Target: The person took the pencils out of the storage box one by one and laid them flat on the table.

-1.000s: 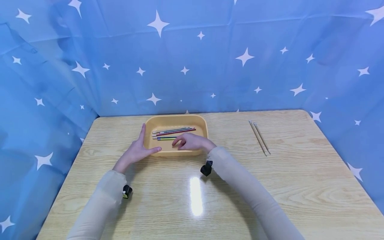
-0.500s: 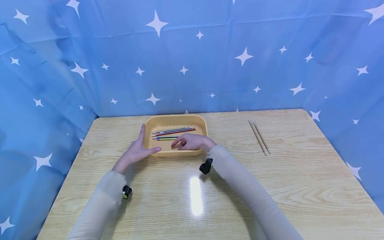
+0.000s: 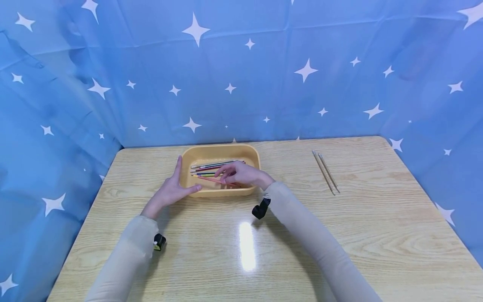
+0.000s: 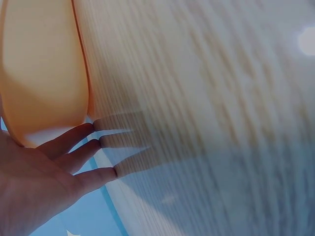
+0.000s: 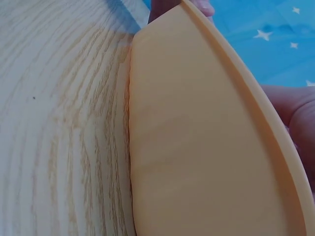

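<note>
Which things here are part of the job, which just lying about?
In the job:
tray
left hand at its edge
right hand inside
pink pencil at its fingertips
probably the other pencils

Apparently lying about:
two thin tan sticks, untouched on the table

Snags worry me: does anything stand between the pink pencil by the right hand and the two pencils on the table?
Yes: besides the right hand, the tray's right wall stands between the pink pencil and the two pencils. Nothing else visible does.
</note>
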`<act>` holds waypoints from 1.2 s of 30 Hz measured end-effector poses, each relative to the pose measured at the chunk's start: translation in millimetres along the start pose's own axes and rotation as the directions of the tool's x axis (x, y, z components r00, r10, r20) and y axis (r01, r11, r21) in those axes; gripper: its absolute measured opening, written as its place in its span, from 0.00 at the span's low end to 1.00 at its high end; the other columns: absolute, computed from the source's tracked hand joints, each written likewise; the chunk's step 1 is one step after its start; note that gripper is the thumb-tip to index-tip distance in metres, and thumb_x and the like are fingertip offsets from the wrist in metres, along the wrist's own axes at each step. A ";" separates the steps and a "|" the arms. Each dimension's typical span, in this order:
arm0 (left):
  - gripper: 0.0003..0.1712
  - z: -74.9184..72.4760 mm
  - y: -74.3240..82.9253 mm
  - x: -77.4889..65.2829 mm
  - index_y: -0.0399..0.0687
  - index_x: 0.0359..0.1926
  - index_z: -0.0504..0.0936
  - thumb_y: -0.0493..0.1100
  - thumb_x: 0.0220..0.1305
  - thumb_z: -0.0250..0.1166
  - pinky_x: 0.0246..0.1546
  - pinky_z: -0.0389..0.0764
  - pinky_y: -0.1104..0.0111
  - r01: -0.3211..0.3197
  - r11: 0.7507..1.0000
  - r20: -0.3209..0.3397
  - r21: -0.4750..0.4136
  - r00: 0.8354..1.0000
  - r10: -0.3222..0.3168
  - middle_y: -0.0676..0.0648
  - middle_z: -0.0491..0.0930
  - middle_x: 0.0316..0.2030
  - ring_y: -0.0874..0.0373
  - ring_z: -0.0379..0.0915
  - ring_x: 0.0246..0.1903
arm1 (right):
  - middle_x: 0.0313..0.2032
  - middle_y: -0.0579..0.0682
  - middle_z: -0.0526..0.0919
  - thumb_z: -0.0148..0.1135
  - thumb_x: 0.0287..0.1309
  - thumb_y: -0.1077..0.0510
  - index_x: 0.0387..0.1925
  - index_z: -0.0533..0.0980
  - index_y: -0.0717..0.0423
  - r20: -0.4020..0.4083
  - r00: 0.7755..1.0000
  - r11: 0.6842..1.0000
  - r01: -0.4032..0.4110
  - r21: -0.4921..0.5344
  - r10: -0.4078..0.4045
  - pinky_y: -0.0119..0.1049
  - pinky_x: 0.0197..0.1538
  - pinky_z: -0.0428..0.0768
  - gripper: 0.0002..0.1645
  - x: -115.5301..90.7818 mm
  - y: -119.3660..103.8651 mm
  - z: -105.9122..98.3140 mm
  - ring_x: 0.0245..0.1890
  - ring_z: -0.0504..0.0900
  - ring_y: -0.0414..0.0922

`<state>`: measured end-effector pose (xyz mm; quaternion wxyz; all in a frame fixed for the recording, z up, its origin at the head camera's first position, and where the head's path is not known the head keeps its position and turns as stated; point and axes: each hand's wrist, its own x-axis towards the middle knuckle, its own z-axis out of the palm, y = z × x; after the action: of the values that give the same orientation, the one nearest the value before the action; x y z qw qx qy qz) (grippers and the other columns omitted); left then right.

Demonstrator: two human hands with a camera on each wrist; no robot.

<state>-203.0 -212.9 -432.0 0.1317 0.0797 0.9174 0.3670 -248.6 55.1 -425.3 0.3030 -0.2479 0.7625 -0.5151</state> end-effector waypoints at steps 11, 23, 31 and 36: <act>0.71 -0.8 0.6 -0.4 0.54 0.73 0.18 0.68 0.55 0.66 0.60 0.61 0.41 0.005 1.000 0.011 -0.002 1.000 -0.005 0.20 0.52 0.66 0.26 0.59 0.61 | 0.44 0.62 0.82 0.60 0.62 0.68 0.52 0.78 0.65 -0.061 0.996 0.996 0.061 -0.064 -0.065 0.30 0.37 0.75 0.17 -4.3 -8.5 0.7 0.39 0.79 0.44; 0.71 1.2 -2.4 1.2 0.50 0.74 0.21 0.66 0.55 0.67 0.61 0.61 0.43 -0.015 1.000 -0.011 -0.010 1.000 0.015 0.22 0.50 0.67 0.27 0.59 0.61 | 0.43 0.62 0.82 0.60 0.62 0.66 0.52 0.79 0.62 -0.098 0.991 0.991 0.080 -0.105 -0.090 0.30 0.29 0.71 0.16 -13.3 -17.5 2.5 0.28 0.74 0.42; 0.71 1.0 -2.2 -0.1 0.53 0.74 0.20 0.66 0.55 0.68 0.61 0.62 0.43 -0.012 1.000 -0.005 -0.021 1.000 0.012 0.22 0.52 0.67 0.28 0.60 0.61 | 0.46 0.65 0.80 0.58 0.63 0.65 0.53 0.79 0.61 -0.113 0.987 0.990 0.100 -0.103 -0.111 0.32 0.31 0.72 0.17 -26.6 -11.8 -4.2 0.30 0.73 0.43; 0.72 0.4 -1.7 -0.9 0.53 0.74 0.20 0.65 0.54 0.68 0.61 0.61 0.43 -0.010 0.999 0.000 -0.033 1.000 0.010 0.23 0.52 0.67 0.28 0.60 0.61 | 0.45 0.64 0.79 0.57 0.63 0.65 0.53 0.78 0.60 -0.135 0.988 0.994 0.070 -0.078 -0.080 0.33 0.30 0.71 0.17 -39.9 -9.7 -10.8 0.30 0.73 0.46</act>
<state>-202.0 -214.0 -433.2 0.1310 0.0820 0.9109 0.3826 -228.1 86.2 -404.9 0.2205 -0.2511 0.7901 -0.5139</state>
